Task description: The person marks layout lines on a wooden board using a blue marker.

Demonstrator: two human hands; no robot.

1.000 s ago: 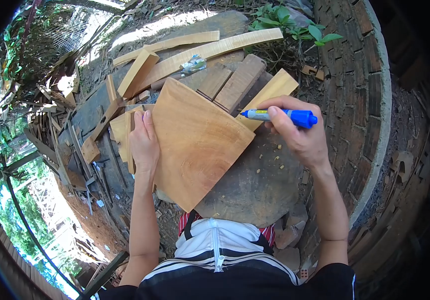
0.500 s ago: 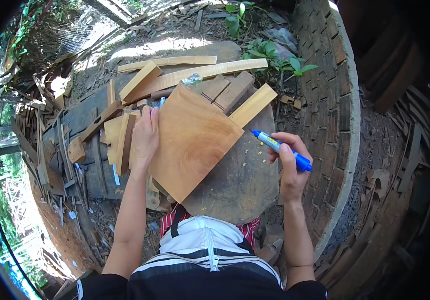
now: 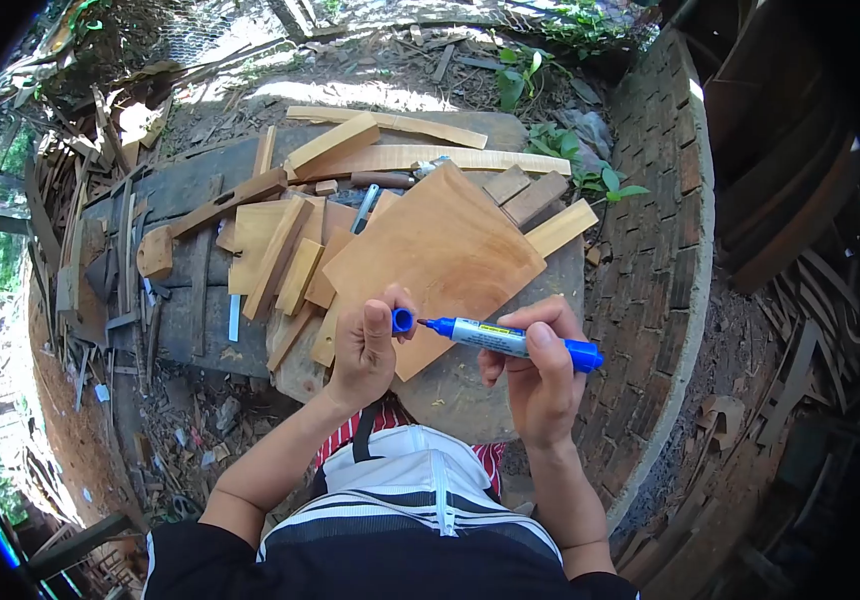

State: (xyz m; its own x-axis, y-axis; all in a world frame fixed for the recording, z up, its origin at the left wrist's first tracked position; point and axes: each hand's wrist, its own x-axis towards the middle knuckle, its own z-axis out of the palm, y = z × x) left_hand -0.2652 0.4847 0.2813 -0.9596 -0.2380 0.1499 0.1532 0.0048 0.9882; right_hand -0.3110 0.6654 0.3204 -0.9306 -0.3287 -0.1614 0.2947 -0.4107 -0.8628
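Between the fingers of my right hand [image 3: 542,370] lies a blue marker [image 3: 495,337], its bare tip pointing left. My left hand [image 3: 365,355] is closed on the marker's blue cap [image 3: 403,320], whose open end faces that tip. Tip and cap are very close; a small gap shows between them. Below both hands, a square wooden board [image 3: 440,240] with curved grain rests at an angle on the worktop. No finger appears to grip the board.
Several wood offcuts [image 3: 300,275] lie left of the board. Long strips [image 3: 390,122] and a wooden block [image 3: 333,147] are behind it. A hammer-shaped wooden piece [image 3: 155,252] sits at left on the dark plank bench [image 3: 175,315]. A brick wall [image 3: 655,230] curves along the right.
My left hand has left the board's edge and come toward me, now showing the cap. My right hand has brought the marker left and lower, up to the cap.
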